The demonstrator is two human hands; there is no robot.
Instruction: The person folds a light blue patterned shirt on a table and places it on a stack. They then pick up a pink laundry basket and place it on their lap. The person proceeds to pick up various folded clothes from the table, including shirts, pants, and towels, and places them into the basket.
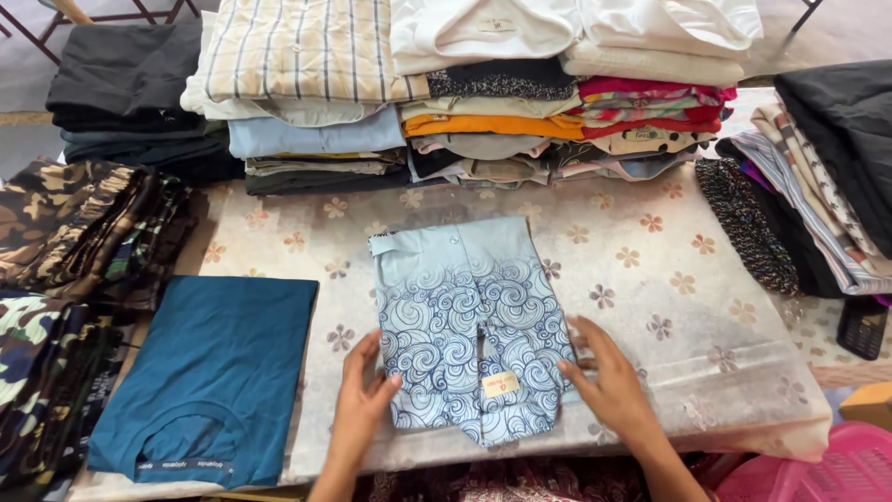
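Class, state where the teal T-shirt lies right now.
In the head view, the teal T-shirt lies flat at lower left, between the camouflage piles and the blue swirl-patterned shirt.

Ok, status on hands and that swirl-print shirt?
Left hand and right hand open, flat on the shirt's sides. Shirt folded on the cloth. Teal tee beside it, apart.

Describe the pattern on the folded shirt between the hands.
Dark blue swirls on the light blue folded shirt; head view.

Folded shirt (469,325) pale blue, navy swirls; tee (218,376) teal; tablecloth (650,279) cream, floral.
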